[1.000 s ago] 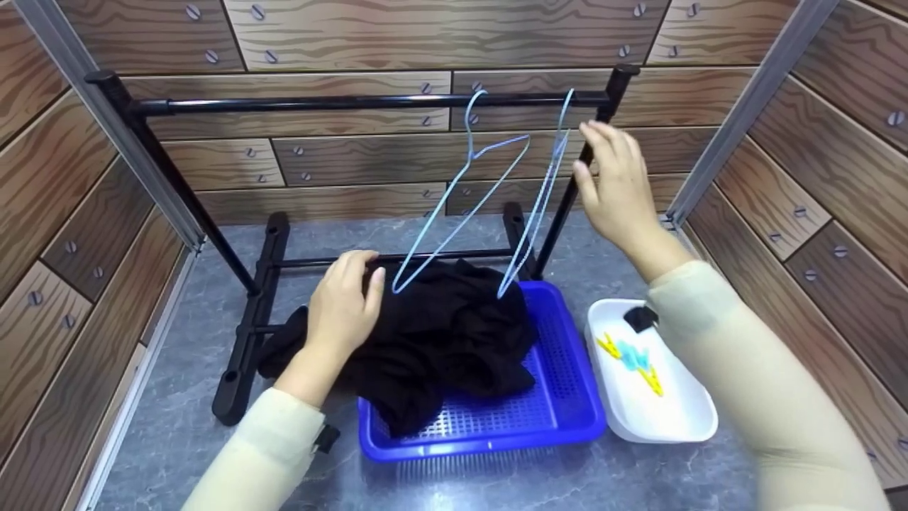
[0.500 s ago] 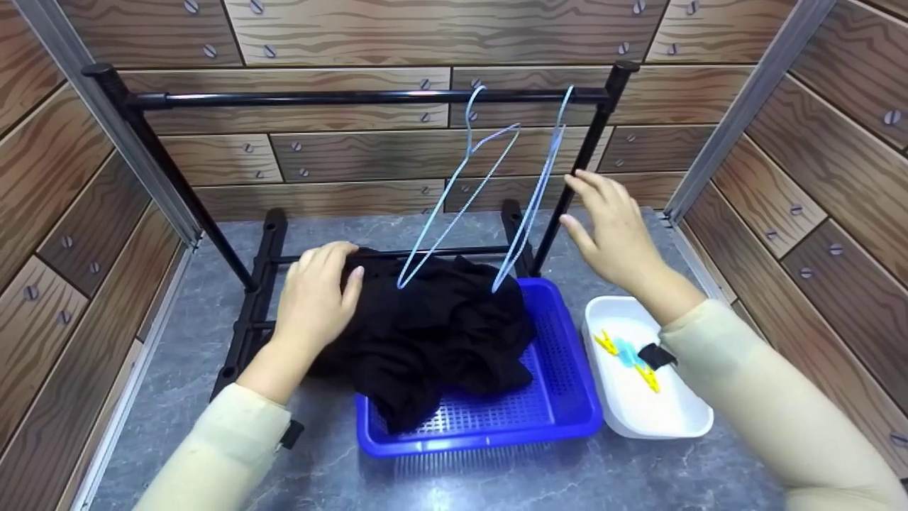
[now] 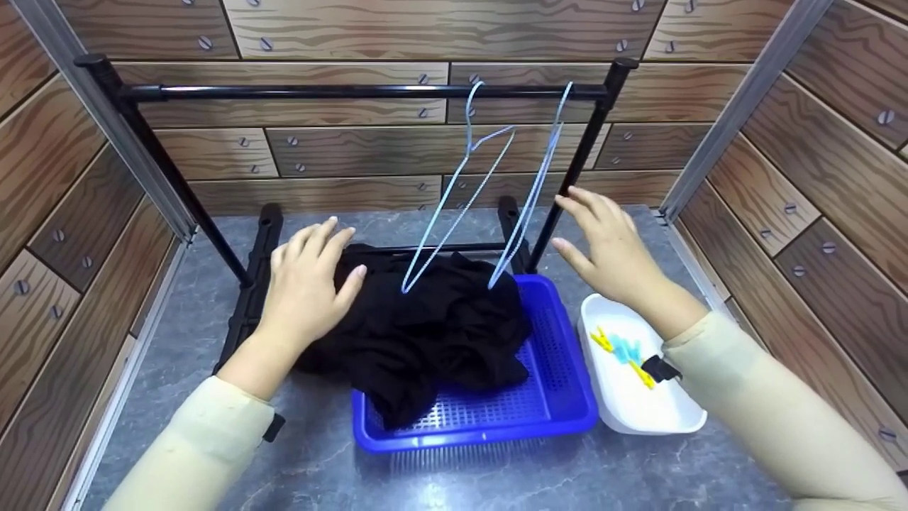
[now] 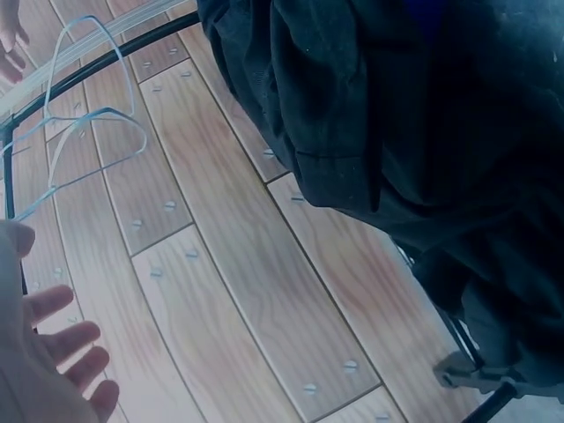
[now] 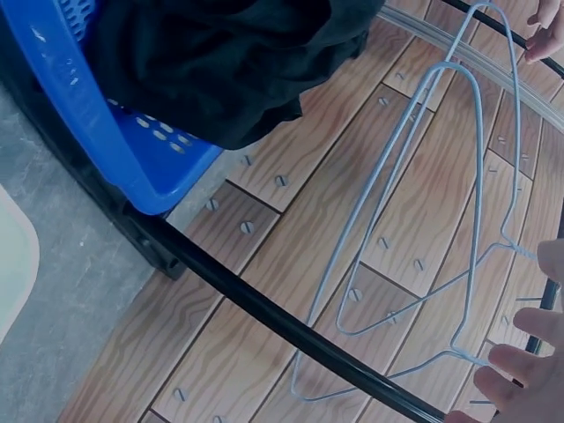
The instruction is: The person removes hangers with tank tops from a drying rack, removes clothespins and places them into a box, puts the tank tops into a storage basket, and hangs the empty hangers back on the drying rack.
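Note:
Two thin blue wire hangers hang by their hooks from a black clothes rack's top bar (image 3: pixel 305 92): the left hanger (image 3: pixel 438 218) is turned at an angle, the right hanger (image 3: pixel 523 216) nearly edge-on. Beneath them, a crumpled black cloth garment (image 3: pixel 447 341) lies in and over a blue perforated basket (image 3: pixel 475 441), spilling past its left side. My left hand (image 3: pixel 301 284) is held over the garment's left edge, fingers spread and holding nothing. Right of the hangers, my right hand (image 3: pixel 606 248) is raised beside the rack's right post, also with nothing in its relaxed fingers.
A white plastic tub (image 3: pixel 645 419) stands right of the basket, with yellow clothespins (image 3: pixel 601 339) and light blue clothespins (image 3: pixel 626 349) inside. Wood-patterned panels (image 3: pixel 340 152) enclose the back and sides. The rack's black foot (image 3: pixel 266 227) rests on the grey floor at left.
My right hand has come down from near the right hanger's top. The left hand has shifted left and its fingers have spread. Both hangers swing slightly.

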`<act>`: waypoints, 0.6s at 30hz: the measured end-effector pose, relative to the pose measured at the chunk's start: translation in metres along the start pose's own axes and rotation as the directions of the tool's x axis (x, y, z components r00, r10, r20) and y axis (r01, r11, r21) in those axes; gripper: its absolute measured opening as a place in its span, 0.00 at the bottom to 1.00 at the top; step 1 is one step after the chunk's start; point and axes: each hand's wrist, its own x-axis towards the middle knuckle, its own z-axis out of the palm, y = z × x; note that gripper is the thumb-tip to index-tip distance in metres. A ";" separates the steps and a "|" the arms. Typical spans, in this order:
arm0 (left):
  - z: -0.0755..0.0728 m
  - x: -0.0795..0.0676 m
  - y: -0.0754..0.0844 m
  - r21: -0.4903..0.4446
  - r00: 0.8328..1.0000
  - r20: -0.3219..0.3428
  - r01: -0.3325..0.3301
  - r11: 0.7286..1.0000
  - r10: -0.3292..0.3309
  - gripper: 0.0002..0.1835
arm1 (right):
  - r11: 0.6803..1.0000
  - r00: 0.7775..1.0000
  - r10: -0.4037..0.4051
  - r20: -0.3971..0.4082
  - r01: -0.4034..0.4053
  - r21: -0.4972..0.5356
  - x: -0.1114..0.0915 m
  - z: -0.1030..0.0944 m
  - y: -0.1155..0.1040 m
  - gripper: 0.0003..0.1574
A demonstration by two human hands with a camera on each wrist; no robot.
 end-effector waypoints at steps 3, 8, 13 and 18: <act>0.001 -0.002 0.000 0.011 0.999 0.052 0.010 1.000 -0.010 0.32 | 1.000 0.999 0.008 0.047 -0.007 -0.011 -0.004 0.001 0.002 0.37; 0.001 -0.006 -0.003 0.033 0.996 0.086 0.012 0.999 -0.015 0.35 | 0.999 0.995 0.009 0.103 -0.006 -0.034 -0.007 0.006 0.005 0.40; 0.000 -0.010 -0.006 0.037 0.994 0.107 0.008 0.999 -0.012 0.37 | 0.999 0.990 0.005 0.143 0.002 -0.049 -0.009 0.010 0.005 0.44; 0.003 -0.018 -0.005 0.039 0.984 0.176 0.012 0.999 -0.019 0.41 | 0.997 0.973 0.030 0.228 -0.013 -0.075 -0.015 0.015 0.006 0.48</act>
